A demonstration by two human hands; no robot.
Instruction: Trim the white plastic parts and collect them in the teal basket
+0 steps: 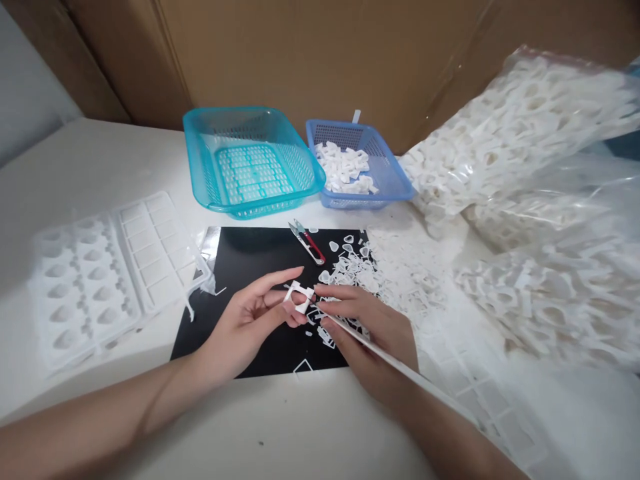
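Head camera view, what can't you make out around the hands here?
- Right hand: its grip on the thin white strip is hidden by its own fingers.
- Small white piece in the left hand: too small to identify.
- Bag of white parts: blurred, cut off by the right edge.

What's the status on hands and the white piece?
Left hand pinching small white frame piece over black mat. Right hand touching it, gripping thin white stick. Snips lying unused; loose offcuts beside.
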